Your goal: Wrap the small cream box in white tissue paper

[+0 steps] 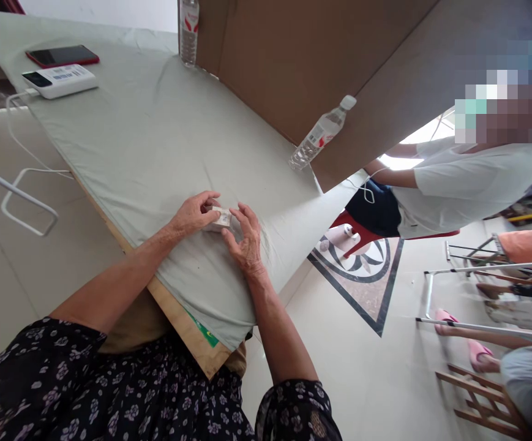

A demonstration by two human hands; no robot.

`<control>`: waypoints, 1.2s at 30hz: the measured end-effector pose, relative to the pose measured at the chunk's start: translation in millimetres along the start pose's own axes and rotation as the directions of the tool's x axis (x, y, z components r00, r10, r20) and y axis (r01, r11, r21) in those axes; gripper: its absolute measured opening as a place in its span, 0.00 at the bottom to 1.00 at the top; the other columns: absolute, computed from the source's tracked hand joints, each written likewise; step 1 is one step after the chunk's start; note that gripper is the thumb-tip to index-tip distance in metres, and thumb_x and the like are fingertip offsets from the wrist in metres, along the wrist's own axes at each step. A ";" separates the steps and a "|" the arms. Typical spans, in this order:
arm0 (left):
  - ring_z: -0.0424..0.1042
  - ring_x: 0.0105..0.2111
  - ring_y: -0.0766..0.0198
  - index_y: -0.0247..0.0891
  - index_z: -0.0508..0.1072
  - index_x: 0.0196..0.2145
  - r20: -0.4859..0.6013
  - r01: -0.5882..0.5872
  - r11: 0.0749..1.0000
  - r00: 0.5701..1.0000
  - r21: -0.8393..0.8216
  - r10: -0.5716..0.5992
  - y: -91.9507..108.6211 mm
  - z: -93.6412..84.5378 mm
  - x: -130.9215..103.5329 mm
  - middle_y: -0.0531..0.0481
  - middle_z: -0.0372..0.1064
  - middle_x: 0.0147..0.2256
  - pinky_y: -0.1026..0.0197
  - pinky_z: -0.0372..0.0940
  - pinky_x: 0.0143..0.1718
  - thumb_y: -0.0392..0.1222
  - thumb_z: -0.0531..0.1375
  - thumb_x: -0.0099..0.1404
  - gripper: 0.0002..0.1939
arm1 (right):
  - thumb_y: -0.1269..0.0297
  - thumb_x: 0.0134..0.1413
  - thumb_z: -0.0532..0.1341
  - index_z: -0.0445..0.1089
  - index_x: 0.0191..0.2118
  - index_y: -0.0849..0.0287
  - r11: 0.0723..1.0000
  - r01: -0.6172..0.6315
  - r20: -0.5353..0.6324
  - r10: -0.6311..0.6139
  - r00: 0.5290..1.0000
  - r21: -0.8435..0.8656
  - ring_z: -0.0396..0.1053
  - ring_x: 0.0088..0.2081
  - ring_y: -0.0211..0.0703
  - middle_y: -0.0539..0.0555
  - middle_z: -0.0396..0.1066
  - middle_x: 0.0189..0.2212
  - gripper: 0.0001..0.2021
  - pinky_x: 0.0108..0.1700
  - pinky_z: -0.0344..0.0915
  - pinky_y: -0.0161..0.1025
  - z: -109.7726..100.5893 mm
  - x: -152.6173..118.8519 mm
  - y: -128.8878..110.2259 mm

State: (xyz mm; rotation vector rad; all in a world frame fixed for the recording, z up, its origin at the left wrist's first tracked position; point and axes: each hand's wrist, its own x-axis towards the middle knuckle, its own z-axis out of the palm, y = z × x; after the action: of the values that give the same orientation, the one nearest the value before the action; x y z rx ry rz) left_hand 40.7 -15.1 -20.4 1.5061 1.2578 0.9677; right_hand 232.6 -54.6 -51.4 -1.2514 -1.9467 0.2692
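Small pale block (pixel 222 217) is sitting low over the green-grey cloth (pixel 155 147), near the table's front edge, between the two hands! Left hand (pixel 196 212) is curling round its near end, thumb and fingers closing on it, gripping. Right hand (pixel 246 241) is opening halfway, fingers bending and thumb standing apart, hovering right at the other end; whether the fingertips are touching, I can't tell, and the print on top is showing too small to read. Over by the cardboard panel (pixel 266 67), a clear bottle (pixel 319 136) is standing, white cap on. Far left, a phone (pixel 63 56) is lying behind a white device (pixel 61 81). Across the way, a person in a white shirt (pixel 472 184) is sitting on a red stool (pixel 362 236).
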 end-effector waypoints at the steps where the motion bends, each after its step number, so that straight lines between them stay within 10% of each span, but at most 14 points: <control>1: 0.74 0.39 0.58 0.31 0.71 0.60 0.014 -0.003 1.000 1.000 0.018 0.003 0.5 0.2 0.0 0.41 0.77 0.48 0.54 0.70 0.45 0.51 0.62 0.54 0.38 | 0.56 0.62 0.63 0.66 0.62 0.50 1.000 0.002 0.005 -0.002 1.000 -0.013 0.64 0.68 0.56 0.61 0.66 0.66 0.23 0.68 0.64 0.59 0.2 0.1 0.1; 16: 0.72 0.54 0.50 0.32 0.73 0.56 -0.093 -0.009 0.972 0.996 -0.233 -0.013 -4.5 -4.6 1.5 0.39 0.76 0.51 0.48 0.68 0.57 0.49 0.63 0.53 0.34 | 0.50 0.66 0.61 0.67 0.64 0.51 0.986 -0.003 0.031 0.008 0.999 -0.169 0.63 0.68 0.57 0.61 0.62 0.69 0.24 0.67 0.63 0.57 1.0 -2.1 -1.5; 23: 0.72 0.39 0.60 0.34 0.72 0.60 -0.012 -0.007 1.000 1.000 -0.014 0.006 -3.7 -3.9 1.2 0.42 0.76 0.50 0.54 0.70 0.45 0.49 0.63 0.54 0.36 | 0.51 0.66 0.62 0.68 0.64 0.46 0.965 0.052 0.137 -0.017 0.990 -0.257 0.59 0.70 0.59 0.59 0.58 0.72 0.23 0.67 0.60 0.58 3.1 2.4 -12.3; 30: 0.72 0.43 0.57 0.33 0.70 0.61 -0.011 0.008 0.997 1.000 -0.078 -0.009 -4.7 -6.9 2.7 0.40 0.74 0.52 0.52 0.70 0.48 0.48 0.61 0.53 0.38 | 0.55 0.67 0.59 0.72 0.47 0.53 0.999 -0.052 -0.101 0.052 0.993 0.003 0.68 0.63 0.53 0.61 0.71 0.60 0.10 0.64 0.65 0.57 1.8 -3.0 2.9; 36: 0.70 0.57 0.46 0.37 0.61 0.70 0.130 -0.062 0.998 0.990 0.011 0.060 -9.6 -19.2 1.6 0.37 0.69 0.61 0.43 0.65 0.60 0.46 0.62 0.50 0.48 | 0.49 0.63 0.64 0.61 0.66 0.52 0.985 -0.105 -0.006 0.107 0.994 0.137 0.66 0.67 0.55 0.64 0.65 0.67 0.30 0.62 0.69 0.56 -2.4 -3.9 10.5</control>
State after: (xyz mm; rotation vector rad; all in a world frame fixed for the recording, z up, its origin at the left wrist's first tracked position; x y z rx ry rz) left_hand 20.2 -9.9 -24.4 1.6009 1.1342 0.8867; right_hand 242.2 -53.3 -57.5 -1.2645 -1.8209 0.4401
